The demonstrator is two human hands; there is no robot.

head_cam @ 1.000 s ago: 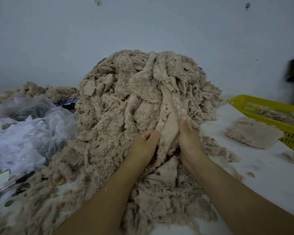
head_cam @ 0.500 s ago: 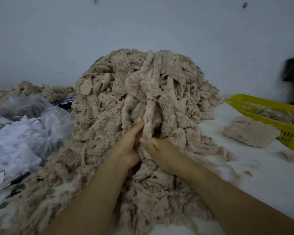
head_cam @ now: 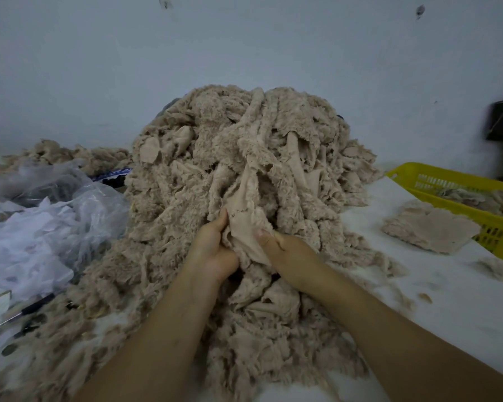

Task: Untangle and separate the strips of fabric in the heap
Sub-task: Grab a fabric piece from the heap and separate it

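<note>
Our L hand (head_cam: 212, 248) & R hand (head_cam: 288, 253) both grip one tan fabric strip (head_cam: 241, 210) at the front of the fluffy heap (head_cam: 186, 184). We think it's best to pull slow & up, so the rest slips off w/o knots.

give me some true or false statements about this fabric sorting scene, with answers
1. The left hand and the right hand both grip one strip at the front of the heap. True.
2. The yellow basket stands left of the heap. False: it stands to the right of it.
3. The yellow basket is empty. False: fabric pieces lie in it.
4. Clear plastic bags lie left of the heap. True.
5. A flat stack of fabric lies on the table beside the yellow basket. True.
</note>
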